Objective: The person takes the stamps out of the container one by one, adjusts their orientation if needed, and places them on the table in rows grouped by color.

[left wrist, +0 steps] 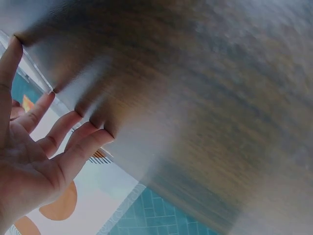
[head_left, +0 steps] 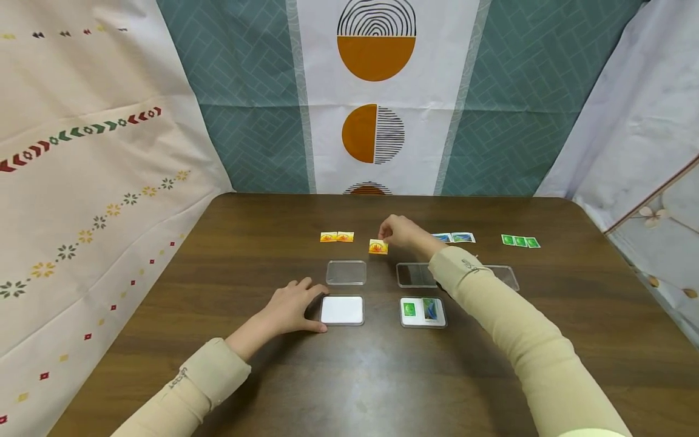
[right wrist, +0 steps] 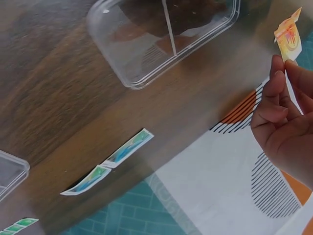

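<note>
My right hand (head_left: 403, 232) pinches a yellow-orange stamp (right wrist: 289, 41) between thumb and fingertips, above the far middle of the table. Fingers spread, my left hand (head_left: 292, 308) rests its fingertips on the table. Its thumb and forefinger lie at the left corners of a clear case with a white insert (head_left: 341, 310). To the right sits a second case (head_left: 423, 324), with a green stamp (head_left: 409, 309) and a blue landscape stamp (head_left: 430, 309) on its white insert. Two more yellow-orange stamps (head_left: 337, 237) lie side by side farther back.
Behind the cases lie clear plastic lids: one on the left (head_left: 346, 272), one in the middle (head_left: 415, 275), and one on the right (head_left: 503, 276) partly behind my right sleeve. Blue stamps (head_left: 462, 237) and a row of green stamps (head_left: 520, 241) lie at the back right.
</note>
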The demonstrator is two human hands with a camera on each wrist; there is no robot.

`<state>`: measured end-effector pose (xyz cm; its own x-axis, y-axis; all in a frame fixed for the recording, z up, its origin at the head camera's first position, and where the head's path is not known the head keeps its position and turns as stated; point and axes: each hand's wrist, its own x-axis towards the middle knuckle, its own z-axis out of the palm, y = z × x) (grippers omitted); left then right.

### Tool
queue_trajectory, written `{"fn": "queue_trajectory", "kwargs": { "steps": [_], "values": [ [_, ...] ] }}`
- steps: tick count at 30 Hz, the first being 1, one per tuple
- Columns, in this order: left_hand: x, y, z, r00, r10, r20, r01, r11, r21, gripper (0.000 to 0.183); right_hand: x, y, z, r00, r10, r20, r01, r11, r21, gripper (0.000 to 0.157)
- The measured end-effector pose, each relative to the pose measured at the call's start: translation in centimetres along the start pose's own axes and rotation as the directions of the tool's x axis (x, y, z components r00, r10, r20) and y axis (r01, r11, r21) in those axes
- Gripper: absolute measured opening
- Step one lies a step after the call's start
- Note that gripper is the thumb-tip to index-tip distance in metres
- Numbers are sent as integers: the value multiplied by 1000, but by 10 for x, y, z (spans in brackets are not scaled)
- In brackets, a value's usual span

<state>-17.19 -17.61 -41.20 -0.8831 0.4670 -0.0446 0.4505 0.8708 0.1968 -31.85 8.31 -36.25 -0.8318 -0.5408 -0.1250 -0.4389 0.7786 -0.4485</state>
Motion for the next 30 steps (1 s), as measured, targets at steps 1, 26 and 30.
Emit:
{"fn": "queue_trajectory", "kwargs": {
  "steps": [1, 26, 30],
  "values": [
    [0, 0, 0, 1000, -1, 1, 1, 1000, -2, 72, 2, 0, 0, 1000, 3, 1, -3, 1000, -7, 6],
    [-1, 2, -1, 1000, 11, -5, -12, 1000, -7, 69, 53, -6, 8, 992, 128, 20, -127, 991, -37, 12],
    [-1, 1, -1, 1000, 9, -8, -9, 1000, -1, 69, 58, -9, 11, 990, 138, 25, -136, 988, -77, 12]
  ]
}}
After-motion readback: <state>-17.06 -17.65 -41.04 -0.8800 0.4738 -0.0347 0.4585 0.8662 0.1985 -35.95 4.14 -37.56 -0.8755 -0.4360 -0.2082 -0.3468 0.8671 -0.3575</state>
